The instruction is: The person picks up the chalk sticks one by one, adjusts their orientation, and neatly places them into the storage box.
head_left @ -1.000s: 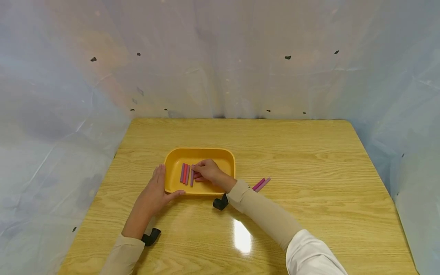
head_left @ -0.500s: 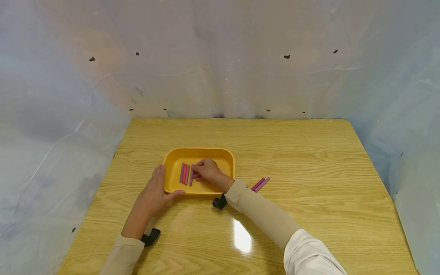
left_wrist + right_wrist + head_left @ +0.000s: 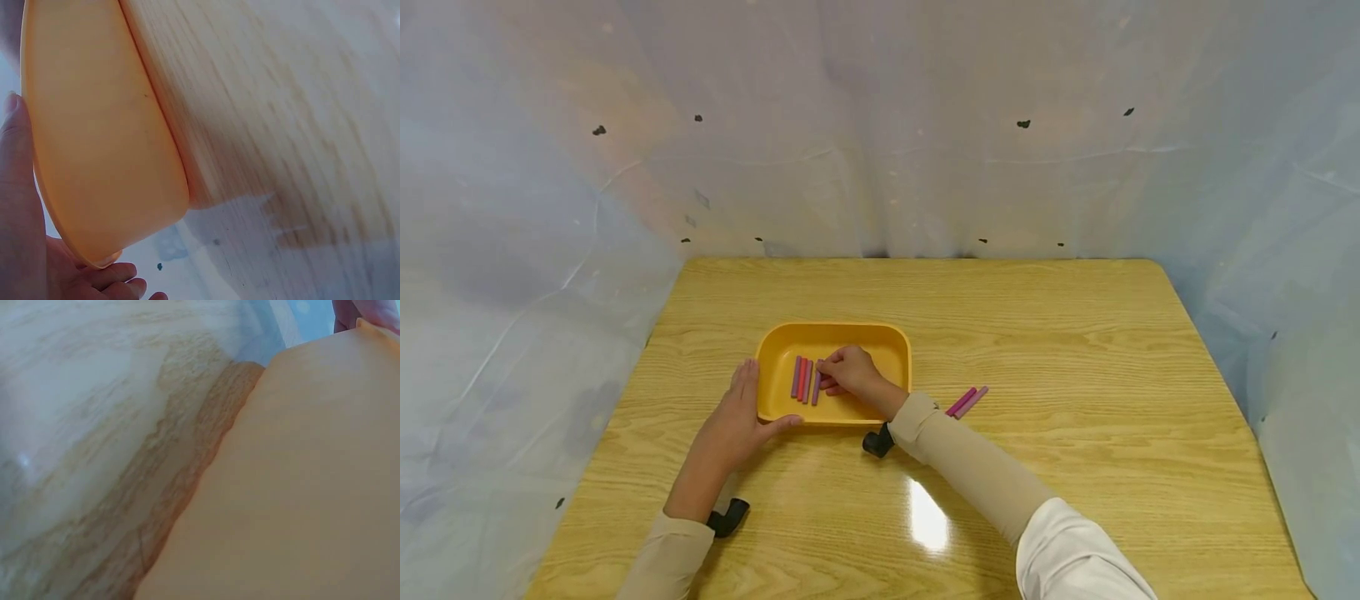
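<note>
Tray (image 3: 891, 346): yellow, on the table (image 3: 1075, 350), its left near corner within the left fingers' reach.
Left hand (image 3: 741, 421): fingers along the outer left end, thumb at the near rim, together holding the corner; probably a brace against sliding.
Right hand (image 3: 859, 377): thumb and forefinger pinch the purple stick (image 3: 816, 390) at its far end, inside the tray; the hold seems to leave most of the shaft free for adjustment.
Three sticks (image 3: 802, 380): just left of the right fingertips, side by side, apart from the pinched one; the even layout appears deliberate.
Long axis: purple stick runs near to far, far end leaning slightly right, roughly parallel to the three.
Two loose sticks (image 3: 962, 402): outside the tray, right of the right fingers, diagonal, far ends rightward.
Unverified: whether the purple stick touches the tray floor; what the right fingers cover.
</note>
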{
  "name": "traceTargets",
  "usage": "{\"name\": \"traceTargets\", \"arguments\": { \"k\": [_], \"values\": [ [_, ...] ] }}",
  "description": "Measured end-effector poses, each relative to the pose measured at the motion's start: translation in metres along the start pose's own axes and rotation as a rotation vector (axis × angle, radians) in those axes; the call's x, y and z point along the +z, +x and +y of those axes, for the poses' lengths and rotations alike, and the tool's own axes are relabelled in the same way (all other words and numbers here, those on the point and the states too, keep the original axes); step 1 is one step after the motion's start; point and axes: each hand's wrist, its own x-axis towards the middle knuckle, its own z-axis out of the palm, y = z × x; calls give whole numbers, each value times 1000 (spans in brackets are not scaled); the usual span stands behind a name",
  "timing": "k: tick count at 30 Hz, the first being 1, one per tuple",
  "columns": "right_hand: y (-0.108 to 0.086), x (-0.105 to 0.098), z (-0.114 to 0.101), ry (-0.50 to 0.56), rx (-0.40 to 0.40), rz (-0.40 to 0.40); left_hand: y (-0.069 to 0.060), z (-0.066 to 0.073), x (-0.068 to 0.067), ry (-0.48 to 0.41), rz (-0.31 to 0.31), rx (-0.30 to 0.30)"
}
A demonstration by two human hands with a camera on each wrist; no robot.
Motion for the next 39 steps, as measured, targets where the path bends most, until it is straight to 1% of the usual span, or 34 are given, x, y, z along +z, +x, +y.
{"name": "traceTargets", "arguments": {
  "k": [8, 15, 19, 22, 25, 29, 31, 35, 37, 39],
  "values": [
    [-1, -1, 0, -4, 1, 18, 0, 3, -2, -4, -5, -3],
    [-1, -2, -1, 3, -7, 2, 0, 3, -3, -6, -9, -6],
    [0, -2, 1, 17, -19, -24, 0, 3, -2, -10, -11, -8],
    [0, -2, 0, 60, -26, -51, 0, 2, -2, -8, -17, -12],
    [2, -4, -1, 141, -32, -53, 1, 0, -1, -5, -18, -13],
    [3, -8, -5, 235, -76, -52, 4, -1, 0, -3, -11, -10],
    [-1, -11, -8, 244, -110, -65, 6, -1, 1, -1, -7, -8],
    [-15, -20, -17, 195, -171, -108, 8, -2, 1, -4, 5, -14],
    [-25, -29, -21, 168, -198, -127, 9, -2, 1, -10, 9, -15],
    [-35, -40, -22, 166, -223, -143, 9, -1, 1, -16, 11, -19]
  ]
}}
